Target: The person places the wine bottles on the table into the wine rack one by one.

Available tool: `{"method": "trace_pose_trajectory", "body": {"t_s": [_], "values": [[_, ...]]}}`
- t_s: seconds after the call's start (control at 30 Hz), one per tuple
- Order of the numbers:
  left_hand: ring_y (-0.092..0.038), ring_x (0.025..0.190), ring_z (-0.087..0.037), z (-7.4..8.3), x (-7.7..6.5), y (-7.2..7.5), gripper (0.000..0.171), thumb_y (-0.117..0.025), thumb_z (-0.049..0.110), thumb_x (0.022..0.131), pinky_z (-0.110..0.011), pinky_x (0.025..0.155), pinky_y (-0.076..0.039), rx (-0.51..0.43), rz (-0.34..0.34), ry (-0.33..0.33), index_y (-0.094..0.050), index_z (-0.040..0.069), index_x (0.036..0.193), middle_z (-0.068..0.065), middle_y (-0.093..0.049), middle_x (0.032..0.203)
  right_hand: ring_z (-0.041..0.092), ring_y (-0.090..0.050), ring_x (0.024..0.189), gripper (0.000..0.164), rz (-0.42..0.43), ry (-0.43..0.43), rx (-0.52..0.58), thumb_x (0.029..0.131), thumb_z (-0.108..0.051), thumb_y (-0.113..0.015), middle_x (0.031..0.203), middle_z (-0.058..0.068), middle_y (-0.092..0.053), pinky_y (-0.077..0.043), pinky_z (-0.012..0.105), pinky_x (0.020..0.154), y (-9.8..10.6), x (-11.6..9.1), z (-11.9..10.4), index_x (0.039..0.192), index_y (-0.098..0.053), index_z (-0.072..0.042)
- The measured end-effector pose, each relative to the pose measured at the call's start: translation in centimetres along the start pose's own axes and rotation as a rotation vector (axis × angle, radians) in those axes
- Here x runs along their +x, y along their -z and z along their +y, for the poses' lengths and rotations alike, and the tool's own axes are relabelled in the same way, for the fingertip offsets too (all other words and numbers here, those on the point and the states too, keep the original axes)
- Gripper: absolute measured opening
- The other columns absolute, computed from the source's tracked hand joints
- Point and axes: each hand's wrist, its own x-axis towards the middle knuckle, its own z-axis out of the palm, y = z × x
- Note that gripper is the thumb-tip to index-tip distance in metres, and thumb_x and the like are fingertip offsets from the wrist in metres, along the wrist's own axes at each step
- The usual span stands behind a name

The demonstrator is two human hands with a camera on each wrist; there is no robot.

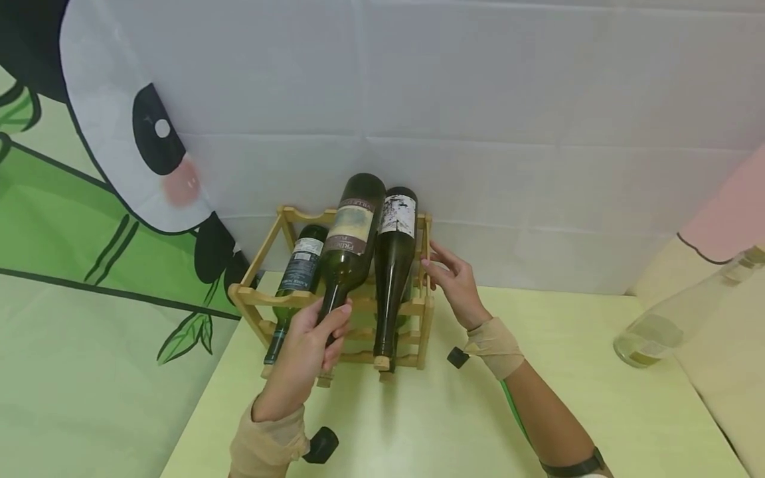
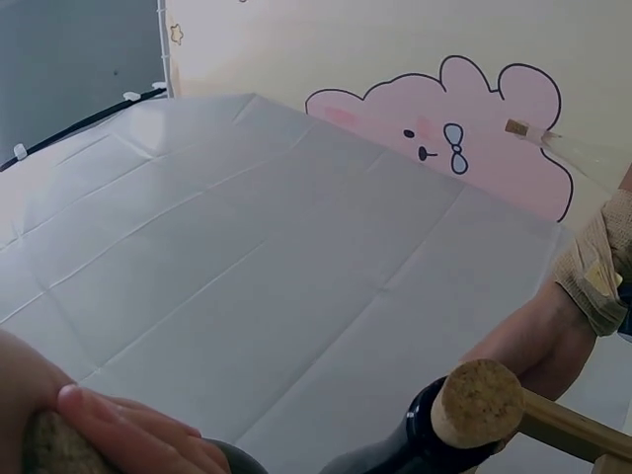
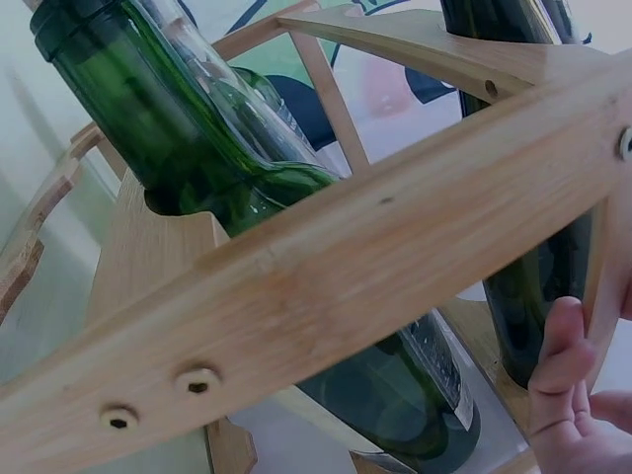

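Note:
My left hand (image 1: 307,348) grips the neck of a dark green wine bottle (image 1: 352,232) with a cream and maroon label. Its base points up toward the wall, tilted over the middle of a wooden wine rack (image 1: 251,295). Right beside it lies a dark bottle (image 1: 394,259) with a torn white label and a cork at the front. A green bottle (image 1: 299,265) slants in the left slot. My right hand (image 1: 457,285) holds the rack's right side, fingertips (image 3: 566,326) around an upright. In the right wrist view, a green bottle (image 3: 217,148) rests on a lower notched bar.
A clear corked bottle (image 1: 651,335) stands on the right of the pale yellow table (image 1: 586,398). The white wall cloth (image 1: 538,199) hangs close behind the rack. More corks (image 1: 387,376) stick out at the rack's front. Black camera units (image 1: 323,445) sit at the wrists.

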Motion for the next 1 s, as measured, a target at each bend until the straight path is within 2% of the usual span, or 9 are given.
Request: {"method": "trace_pose_trajectory", "body": {"t_s": [0.23, 0.4, 0.8, 1.0], "values": [[-0.035, 0.051, -0.008, -0.7, -0.5, 0.8, 0.022, -0.053, 0.019, 0.114, -0.02, 0.047, -0.031, -0.013, 0.038, 0.005, -0.054, -0.002, 0.12, -0.001, -0.043, 0.075, 0.007, -0.064, 0.083, 0.061, -0.004, -0.002, 0.013, 0.107, -0.008, -0.064, 0.149, 0.039, -0.048, -0.047, 0.02, 0.071, -0.4, 0.1, 0.0, 0.162, -0.04, 0.002], [-0.035, 0.05, -0.009, -1.0, -0.8, 1.1, 0.021, -0.053, 0.018, 0.114, -0.02, 0.047, -0.032, -0.013, 0.051, 0.002, -0.052, -0.002, 0.114, -0.001, -0.042, 0.074, 0.005, -0.064, 0.083, 0.061, -0.008, 0.003, 0.018, 0.107, -0.008, -0.063, 0.149, 0.041, -0.047, -0.047, 0.02, 0.071, -0.5, -0.1, 0.0, 0.163, -0.04, 0.001], [-0.037, 0.052, -0.01, -2.0, -1.0, 1.5, 0.025, -0.055, 0.021, 0.114, -0.021, 0.048, -0.032, -0.003, 0.083, 0.056, -0.051, -0.003, 0.108, -0.003, -0.043, 0.076, 0.007, -0.065, 0.085, 0.061, -0.027, 0.016, 0.035, 0.108, -0.008, -0.062, 0.15, 0.043, -0.045, -0.048, 0.021, 0.071, -0.5, -0.1, 0.1, 0.163, -0.038, 0.002], [-0.037, 0.053, -0.011, -2.5, -0.9, 1.6, 0.026, -0.055, 0.021, 0.113, -0.022, 0.049, -0.032, -0.001, 0.094, 0.078, -0.048, 0.001, 0.099, -0.003, -0.043, 0.075, 0.007, -0.065, 0.085, 0.061, -0.027, 0.024, 0.037, 0.108, -0.008, -0.062, 0.149, 0.043, -0.046, -0.049, 0.02, 0.071, -0.4, -0.1, 0.2, 0.163, -0.038, 0.002]]}}
